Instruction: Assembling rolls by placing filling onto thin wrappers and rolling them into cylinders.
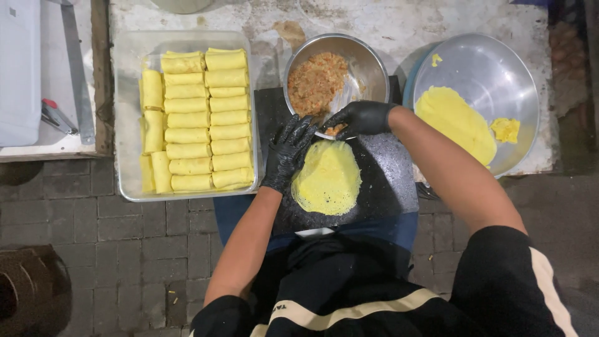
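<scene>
Crepe (pixel 327 178), thin and yellow, lies flat on the dark board (pixel 390 181) right under my left hand (pixel 287 153), whose gloved fingers are spread open and press its near-left edge, holding nothing. I judge it soft, light and easy to tear, with a lacy, slightly pitted surface, so it wants lifting by the rim with flat fingers, not a pinch. My right hand (pixel 360 118) is curled at the lip of the steel bowl (pixel 368 62) just beyond the crepe, fingers closed around a small clump of the crumbly orange filling (pixel 315 81). Further right sits a wide shiny metal basin (pixel 499 56) with more limp crepes (pixel 455 122) in it. Left of my left hand, a clear plastic tray (pixel 125 112) holds neat rows of finished rolls (pixel 199 118), smooth little cylinders. The table (pixel 405 25) looks rough and stained.
</scene>
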